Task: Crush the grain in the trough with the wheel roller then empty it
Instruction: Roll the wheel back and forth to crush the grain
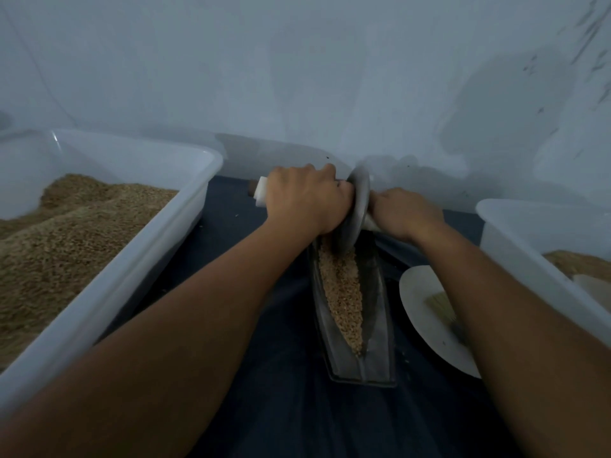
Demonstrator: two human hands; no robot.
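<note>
Between my fingers: the wheel roller stands on edge, a grey disc on an axle handle that sticks out to both sides.
Left hand: my fingers are curled tight over the handle just left of the disc; the white handle end pokes out past my knuckles.
Right hand: wrapped over the handle just right of the disc, knuckles up; its fingertips are hidden, so I judge a firm grasp from the curl alone.
Below my fingers: the trough, narrow and boat-shaped, runs from under the disc back towards my body on a dark cloth.
Grain: a pale strip lying along the trough floor, nearer me than the disc; it looks coarse, only partly broken.
Wheel position: at the trough's far end, its rim down in the groove.
Doing it well: I judge I should press evenly through both fists, keep the disc upright, and roll the full length so nothing is skipped or spilled.
Left of my left hand: a white tub heaped with grain.
Right of my right hand: a white plate carrying a small brush, and beyond it another tub.
</note>
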